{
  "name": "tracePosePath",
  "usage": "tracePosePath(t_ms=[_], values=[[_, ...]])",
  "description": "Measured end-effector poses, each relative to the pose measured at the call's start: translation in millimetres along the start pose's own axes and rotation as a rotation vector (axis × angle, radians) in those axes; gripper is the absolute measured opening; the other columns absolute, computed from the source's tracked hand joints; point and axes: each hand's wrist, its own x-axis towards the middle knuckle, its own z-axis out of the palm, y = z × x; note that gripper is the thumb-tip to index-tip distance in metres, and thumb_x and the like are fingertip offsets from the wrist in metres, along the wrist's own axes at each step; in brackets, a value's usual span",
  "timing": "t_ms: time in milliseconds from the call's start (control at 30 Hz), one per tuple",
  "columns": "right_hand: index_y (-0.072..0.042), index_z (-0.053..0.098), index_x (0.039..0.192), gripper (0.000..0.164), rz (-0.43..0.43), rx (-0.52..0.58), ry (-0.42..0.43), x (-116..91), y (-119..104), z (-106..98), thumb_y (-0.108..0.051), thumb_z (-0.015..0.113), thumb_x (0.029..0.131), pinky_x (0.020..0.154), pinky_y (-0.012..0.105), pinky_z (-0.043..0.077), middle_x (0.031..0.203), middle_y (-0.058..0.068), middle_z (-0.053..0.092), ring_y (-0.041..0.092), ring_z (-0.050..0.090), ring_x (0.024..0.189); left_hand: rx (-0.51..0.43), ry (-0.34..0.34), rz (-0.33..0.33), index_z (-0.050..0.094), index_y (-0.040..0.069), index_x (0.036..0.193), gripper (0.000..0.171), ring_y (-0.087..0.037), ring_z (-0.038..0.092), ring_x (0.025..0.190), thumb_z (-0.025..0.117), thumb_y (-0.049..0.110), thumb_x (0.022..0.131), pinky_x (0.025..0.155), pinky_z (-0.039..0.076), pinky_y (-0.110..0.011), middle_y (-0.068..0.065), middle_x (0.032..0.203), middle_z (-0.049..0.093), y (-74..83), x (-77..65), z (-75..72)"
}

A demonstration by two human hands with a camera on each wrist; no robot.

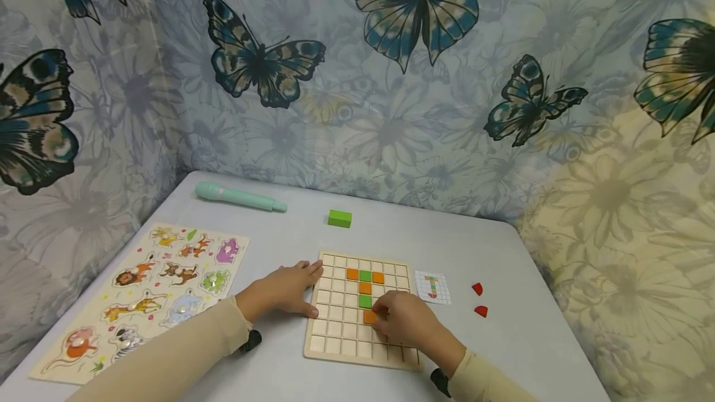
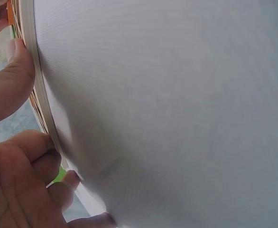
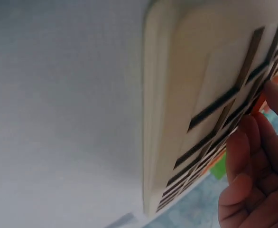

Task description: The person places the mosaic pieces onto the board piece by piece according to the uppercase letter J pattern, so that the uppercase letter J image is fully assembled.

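A wooden grid board (image 1: 357, 361) lies on the table with orange and green square tiles in a T-like pattern; a green tile (image 1: 365, 276) sits in its top row between two orange ones. With thumb and fingertips, my right hand (image 1: 409, 321) pinches an orange tile (image 1: 370, 316) at the lower end of the column, just below another green tile (image 1: 365, 301). In the right wrist view, only a sliver of that orange tile (image 3: 258, 103) shows between thumb and fingers. My left hand (image 1: 287, 289) rests spread at the board's left edge, thumb and fingertips touching it.
Right of the board lies a pattern card (image 1: 441, 283), with two red pieces (image 1: 477, 289) farther right. A green block (image 1: 339, 219) and a mint microphone-shaped object (image 1: 240, 197) lie behind. An animal puzzle board (image 1: 89, 309) covers the left side. Butterfly-print curtains (image 1: 385, 141) enclose the table.
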Motion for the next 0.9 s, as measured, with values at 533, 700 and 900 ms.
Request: tracePosePath(t_ms=[533,700,900], values=[[-0.015,0.079,0.089,0.018,0.004,0.019,0.046,7,-9,8,-0.029,0.083,0.079,0.065,0.025,0.050,0.082,-0.012,0.066,0.002,0.056,0.073,-0.008,0.001,-0.017,0.036,0.008,0.152,0.098,-0.031,0.026,0.143,0.077,0.054,0.076,0.105,0.031,-0.062,-0.004,0.160,0.025,0.8,1.8,2.8],[-0.015,0.080,0.086,0.015,0.033,0.012,0.062,8,-13,8,-0.026,0.085,0.077,0.064,0.025,0.050,0.081,-0.011,0.067,0.004,0.057,0.073,-0.016,-0.006,-0.025,0.037,0.008,0.152,0.098,-0.031,0.026,0.144,0.078,0.053,0.075,0.106,0.031,-0.062,-0.004,0.160,0.025,-0.8,3.9,2.2],[-0.016,0.081,0.084,0.014,0.016,-0.009,0.082,9,-12,8,-0.027,0.085,0.076,0.069,0.028,0.053,0.082,-0.011,0.070,0.008,0.064,0.079,-0.023,0.000,-0.021,0.036,0.008,0.152,0.099,-0.030,0.026,0.144,0.079,0.053,0.075,0.106,0.031,-0.061,-0.003,0.160,0.025,-0.4,3.5,0.8]])
